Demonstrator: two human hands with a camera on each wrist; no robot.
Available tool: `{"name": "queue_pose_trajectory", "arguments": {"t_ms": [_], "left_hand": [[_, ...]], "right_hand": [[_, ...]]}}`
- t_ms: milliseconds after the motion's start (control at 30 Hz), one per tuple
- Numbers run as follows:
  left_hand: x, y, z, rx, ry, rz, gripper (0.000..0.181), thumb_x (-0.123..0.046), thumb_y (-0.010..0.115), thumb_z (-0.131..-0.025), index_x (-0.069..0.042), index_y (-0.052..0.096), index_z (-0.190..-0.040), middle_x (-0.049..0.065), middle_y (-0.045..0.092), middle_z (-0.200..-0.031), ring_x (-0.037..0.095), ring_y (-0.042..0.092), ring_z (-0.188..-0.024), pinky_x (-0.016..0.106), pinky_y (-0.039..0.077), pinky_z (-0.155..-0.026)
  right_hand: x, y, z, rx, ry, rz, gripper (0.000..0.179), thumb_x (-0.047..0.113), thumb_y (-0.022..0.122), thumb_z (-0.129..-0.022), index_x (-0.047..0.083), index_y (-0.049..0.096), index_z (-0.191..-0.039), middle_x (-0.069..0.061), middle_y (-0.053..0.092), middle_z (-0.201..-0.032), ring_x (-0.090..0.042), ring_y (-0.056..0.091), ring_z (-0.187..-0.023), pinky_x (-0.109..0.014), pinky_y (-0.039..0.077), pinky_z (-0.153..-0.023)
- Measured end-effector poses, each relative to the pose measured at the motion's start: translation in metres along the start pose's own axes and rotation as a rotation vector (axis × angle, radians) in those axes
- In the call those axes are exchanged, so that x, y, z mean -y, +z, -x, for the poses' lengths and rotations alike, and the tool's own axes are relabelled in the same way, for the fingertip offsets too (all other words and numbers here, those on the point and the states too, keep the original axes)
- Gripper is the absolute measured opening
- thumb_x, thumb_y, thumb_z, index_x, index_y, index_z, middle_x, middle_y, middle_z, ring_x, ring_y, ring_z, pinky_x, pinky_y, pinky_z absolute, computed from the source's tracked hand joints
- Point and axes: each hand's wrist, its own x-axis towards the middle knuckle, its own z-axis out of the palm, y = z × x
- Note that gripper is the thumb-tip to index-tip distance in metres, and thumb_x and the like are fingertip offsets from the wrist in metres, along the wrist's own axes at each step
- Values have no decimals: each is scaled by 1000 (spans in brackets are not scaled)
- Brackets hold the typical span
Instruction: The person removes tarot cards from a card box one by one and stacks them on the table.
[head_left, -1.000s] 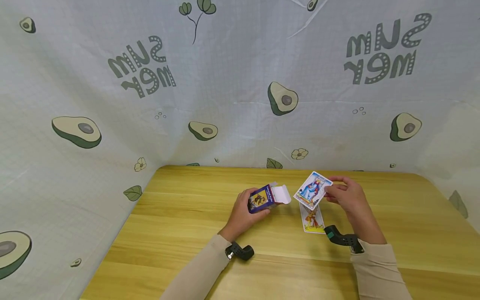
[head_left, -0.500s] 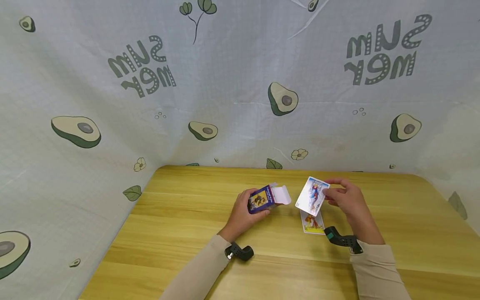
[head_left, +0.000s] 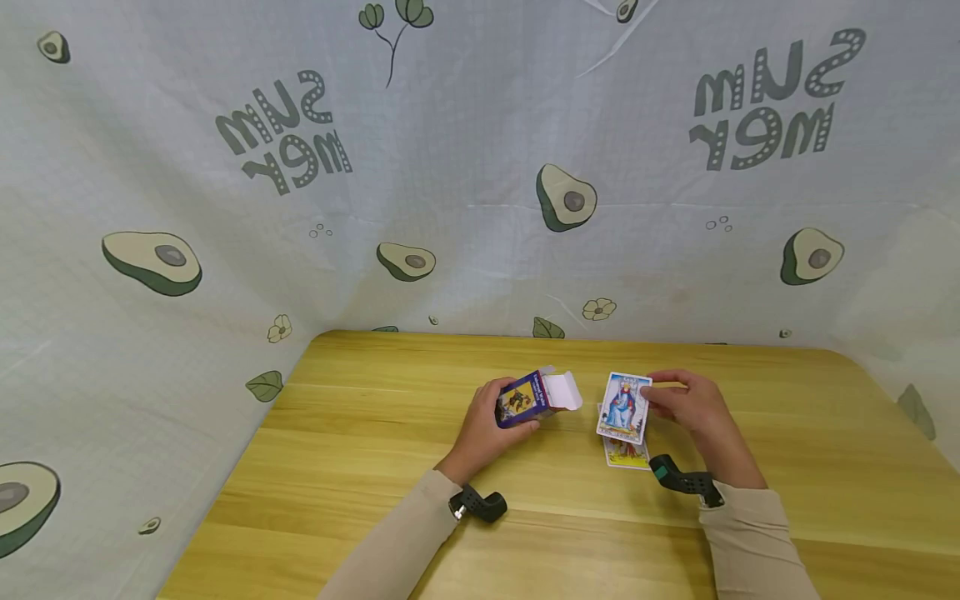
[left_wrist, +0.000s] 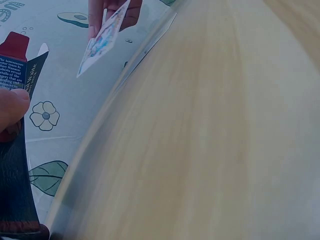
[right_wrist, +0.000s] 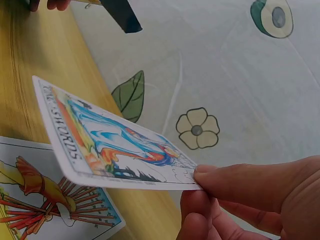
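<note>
The right hand (head_left: 693, 406) pinches a rectangular blue-figured card (head_left: 623, 408) by its right edge, likely keeping the picture uncovered; the left hand (head_left: 482, 435) grips a purple cardboard box (head_left: 525, 398)

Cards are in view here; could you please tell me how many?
2: the Swords card in the right hand, and another card, partly covered, on the table. More may be hidden inside the box.

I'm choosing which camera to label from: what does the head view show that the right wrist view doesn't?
Head only: the picture on the tarot box and the left sleeve. Right wrist only: legible "SWORDS" lettering. Both: the right hand pinching the Swords card, the card of bundled wands, the wooden tabletop and avocado-print cloth.
</note>
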Motion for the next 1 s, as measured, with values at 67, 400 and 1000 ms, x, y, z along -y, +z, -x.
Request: {"name": "queue_pose_trajectory", "arguments": {"t_ms": [67, 400, 1000], "left_hand": [[0, 0, 0, 0, 0, -1, 73, -43, 77, -80, -13, 45, -138, 1, 51, -126, 15, 46, -106, 32, 43, -88], [0, 0, -1, 3, -2, -8, 73, -44, 77, -79, -15, 45, -138, 0, 51, -126, 15, 47, -107, 31, 43, -89], [1, 1, -1, 1, 0, -7, 74, -45, 77, -79, -14, 45, -138, 0, 51, -126, 15, 47, -107, 32, 43, -89]], "right_hand": [[-2, 0, -1, 1, -1, 4, 53, 25, 66, -93, -4, 48, -133, -11, 66, -103, -14, 63, -79, -21, 52, -71], [-12, 1, -5, 27, 12, 64, 50, 23, 67, -92, -6, 52, -129, -14, 65, -103, -18, 59, -77, -24, 51, -68], [-22, 8, -11, 43, 3, 129, 44, 19, 68, -90, -8, 57, -123, -6, 66, -86, -19, 56, -72, -25, 48, -61]]}}
